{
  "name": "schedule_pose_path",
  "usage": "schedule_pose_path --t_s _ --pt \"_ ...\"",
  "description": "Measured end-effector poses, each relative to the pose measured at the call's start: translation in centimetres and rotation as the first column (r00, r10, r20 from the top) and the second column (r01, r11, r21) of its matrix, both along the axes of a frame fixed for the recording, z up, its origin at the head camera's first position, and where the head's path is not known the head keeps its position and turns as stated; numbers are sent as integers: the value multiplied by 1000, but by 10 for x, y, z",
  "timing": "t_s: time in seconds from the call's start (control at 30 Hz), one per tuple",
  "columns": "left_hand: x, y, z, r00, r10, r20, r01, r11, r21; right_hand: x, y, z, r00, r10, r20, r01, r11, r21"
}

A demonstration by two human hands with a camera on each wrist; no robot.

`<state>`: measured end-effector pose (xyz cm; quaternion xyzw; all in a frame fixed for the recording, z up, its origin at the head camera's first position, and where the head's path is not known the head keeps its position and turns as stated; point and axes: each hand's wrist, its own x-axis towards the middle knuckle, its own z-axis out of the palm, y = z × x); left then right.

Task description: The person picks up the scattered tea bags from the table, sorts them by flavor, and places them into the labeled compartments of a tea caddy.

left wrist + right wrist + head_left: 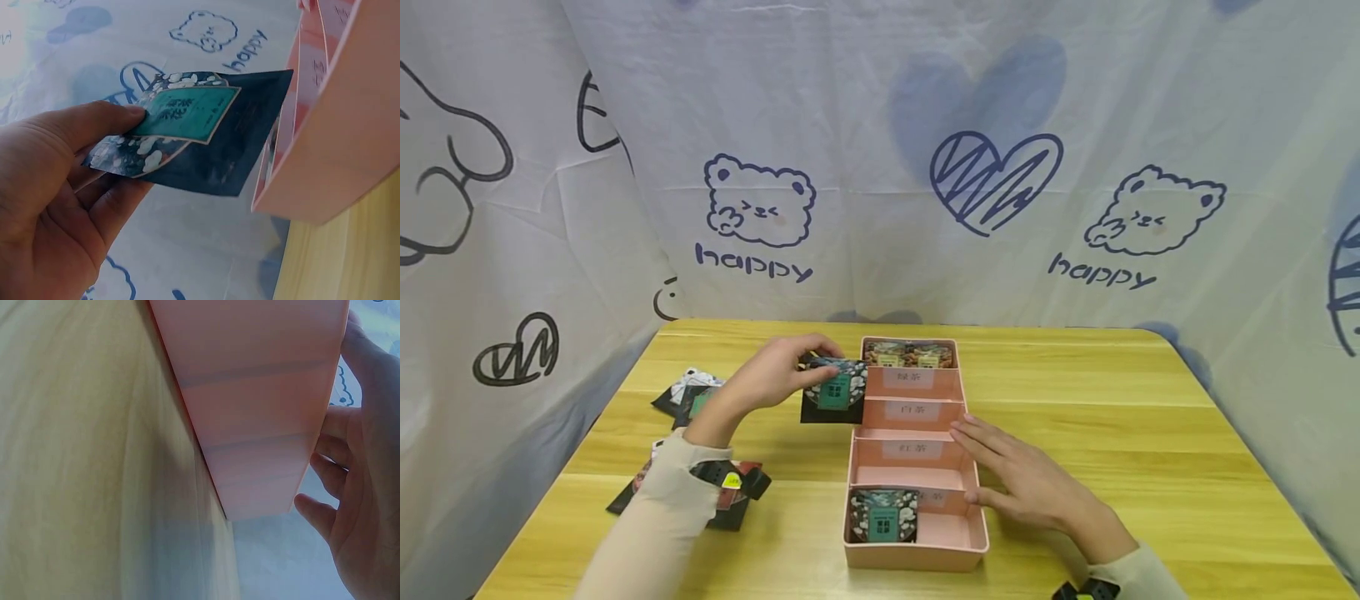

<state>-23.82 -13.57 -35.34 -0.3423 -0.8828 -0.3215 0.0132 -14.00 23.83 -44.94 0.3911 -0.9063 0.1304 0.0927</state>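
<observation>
My left hand (771, 375) pinches a dark tea sachet (835, 393) with a teal label and white flowers between thumb and fingers. It holds the sachet upright beside the left edge of a long pink divided box (917, 557). In the left wrist view the thumb presses the printed face of the sachet (206, 150). My right hand (1026, 483) rests its fingertips on the box's right rim, fingers loosely extended. A matching sachet (883, 518) stands in the left half of the nearest compartment. Two brownish sachets (906, 355) sit in the farthest compartment.
On the table's left lie a pile with black and green sachets (688, 396) and, nearer, a pile with red and black sachets (730, 508), partly behind my left forearm. Labels (912, 450) mark the compartments. A printed white curtain (880, 250) hangs behind the wooden table (1075, 375).
</observation>
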Motion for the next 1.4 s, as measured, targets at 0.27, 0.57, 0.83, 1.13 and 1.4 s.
schedule_pose_path --t_s 0.27,0.57,0.83,1.13,1.4 --pt "9 16 3 996 -93 5 92 993 70 0 1 -2 1000 -4 1 4 1000 0" --pt "19 30 1 987 -160 19 157 979 128 1 -1 -1 999 -20 30 20 1000 11" --pt "29 43 -4 976 -216 14 210 962 174 0 0 -1 999 -23 37 22 1000 11" --pt "43 58 -16 958 -280 64 261 942 209 1 0 -1 998 -27 53 27 1000 4" --pt "55 68 -23 951 -281 128 254 948 192 1 0 0 998 -33 56 33 999 16"
